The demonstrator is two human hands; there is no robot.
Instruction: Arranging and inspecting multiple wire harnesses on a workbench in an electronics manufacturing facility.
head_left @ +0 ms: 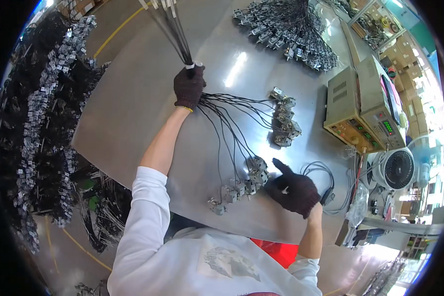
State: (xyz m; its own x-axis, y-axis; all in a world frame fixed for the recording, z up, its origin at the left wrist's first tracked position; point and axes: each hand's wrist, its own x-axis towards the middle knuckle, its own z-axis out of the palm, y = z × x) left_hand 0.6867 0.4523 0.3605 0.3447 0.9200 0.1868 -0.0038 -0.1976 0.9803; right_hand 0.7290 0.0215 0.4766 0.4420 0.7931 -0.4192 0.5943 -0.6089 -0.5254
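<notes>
My left hand (189, 87), in a dark knitted glove, is closed around a bundle of thin black cables (227, 100) above the metal table. Beyond the fist the cables (181, 45) run up to the far edge, with white ends. On my side they fan out to small silvery metal parts, one group (285, 117) lying right of centre and another group (257, 170) nearer me. My right hand (295, 190), gloved alike, is beside the nearer group, one digit stretched out and the others toward the parts. I see nothing held in it.
A large heap of similar cabled parts (286, 34) covers the table's far side. At right stand two bench instruments (352, 106) with lit green displays, a fan (398, 168) and a coiled grey cable (320, 170). Hanging cable bundles (47, 98) line the left. Something red (276, 251) shows below the table edge.
</notes>
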